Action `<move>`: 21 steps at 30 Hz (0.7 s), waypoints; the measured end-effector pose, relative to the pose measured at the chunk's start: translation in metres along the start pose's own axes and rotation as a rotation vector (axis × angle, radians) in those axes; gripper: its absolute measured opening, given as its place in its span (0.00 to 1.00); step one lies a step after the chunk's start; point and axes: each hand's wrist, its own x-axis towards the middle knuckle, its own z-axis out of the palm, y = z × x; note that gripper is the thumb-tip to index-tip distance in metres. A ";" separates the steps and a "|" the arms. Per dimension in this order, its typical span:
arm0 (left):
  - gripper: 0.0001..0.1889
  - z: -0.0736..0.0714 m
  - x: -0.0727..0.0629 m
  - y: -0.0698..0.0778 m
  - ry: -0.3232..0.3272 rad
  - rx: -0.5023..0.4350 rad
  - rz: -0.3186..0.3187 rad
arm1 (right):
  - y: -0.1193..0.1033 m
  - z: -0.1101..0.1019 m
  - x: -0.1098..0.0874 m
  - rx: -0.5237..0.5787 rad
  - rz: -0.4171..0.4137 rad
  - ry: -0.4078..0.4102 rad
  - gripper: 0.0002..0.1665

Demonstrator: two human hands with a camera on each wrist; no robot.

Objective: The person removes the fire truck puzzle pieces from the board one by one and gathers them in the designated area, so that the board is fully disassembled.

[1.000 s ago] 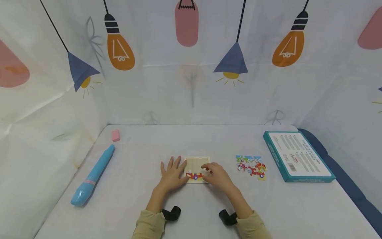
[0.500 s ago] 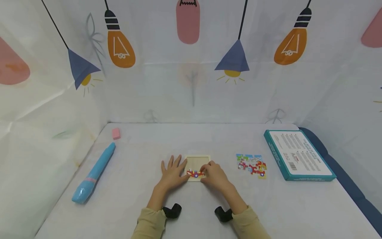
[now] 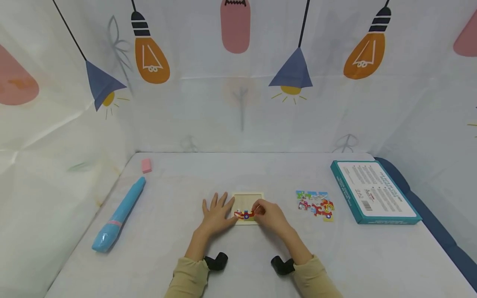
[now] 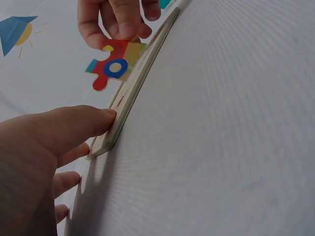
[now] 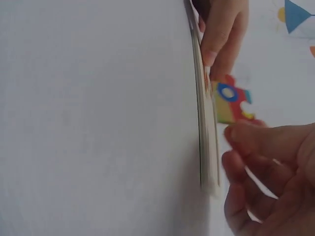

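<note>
A small wooden puzzle tray (image 3: 247, 201) lies in front of me, with red, blue and yellow jigsaw pieces along its near edge. My left hand (image 3: 216, 217) is spread flat at the tray's left side. In the left wrist view, its thumb (image 4: 91, 120) presses on the tray's near rim. Between thumb and fingers, my right hand (image 3: 273, 216) pinches a jigsaw piece (image 4: 114, 64) with a blue wheel print. That piece stands tilted up from the tray in both wrist views; whether its lower edge touches the tray is unclear.
Several joined jigsaw pieces (image 3: 316, 205) lie to the right of the tray. Beyond them is a teal box (image 3: 374, 192) at the table's right edge. On the left are a blue pen-shaped object (image 3: 119, 215) and a pink block (image 3: 146, 165).
My right hand's fingers, earlier spread apart over the tray's right side, have closed on the jigsaw piece and tilted it up. The left hand stays in place.
</note>
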 end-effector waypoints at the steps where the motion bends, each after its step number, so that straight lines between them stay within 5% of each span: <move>1: 0.34 0.001 0.000 0.000 -0.001 0.001 0.000 | 0.001 -0.002 -0.001 0.020 0.004 0.013 0.10; 6: 0.34 0.000 0.000 0.000 -0.003 -0.006 0.000 | 0.009 -0.022 -0.005 0.126 0.119 0.051 0.07; 21: 0.34 -0.003 -0.001 0.000 0.005 -0.007 0.019 | 0.066 -0.086 -0.048 0.109 0.361 0.060 0.11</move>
